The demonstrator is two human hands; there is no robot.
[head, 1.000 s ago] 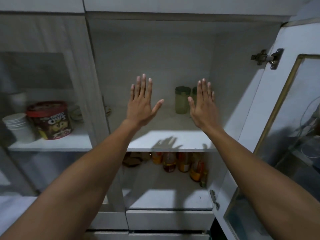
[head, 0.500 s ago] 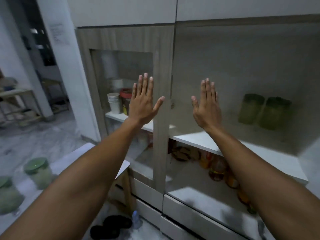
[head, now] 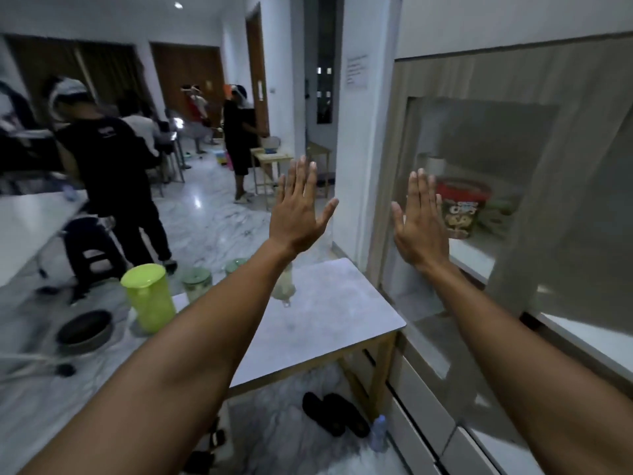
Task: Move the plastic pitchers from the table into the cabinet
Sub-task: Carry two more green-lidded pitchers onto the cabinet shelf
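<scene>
A bright lime-green plastic pitcher (head: 148, 296) stands on the white table (head: 329, 323) at the left. Behind it stand two paler pitchers with green lids (head: 196, 282) (head: 235, 265), and another pale one (head: 284, 286) is partly hidden by my left forearm. My left hand (head: 298, 210) is raised flat, fingers apart, holding nothing, above the table's far edge. My right hand (head: 420, 221) is raised the same way, empty, in front of the cabinet's glass door (head: 479, 138). The open cabinet compartment is out of view.
A dark round pan (head: 85, 331) lies on the table's left part. A red snack tub (head: 460, 209) sits behind the cabinet glass. Black sandals (head: 334, 416) and a small bottle (head: 378, 437) lie under the table. Several people stand in the room at the left.
The view has swung left from the open cabinet shelf to the table and room. Both hands stay raised, flat and empty throughout. The two pitchers on the shelf have left the view.
</scene>
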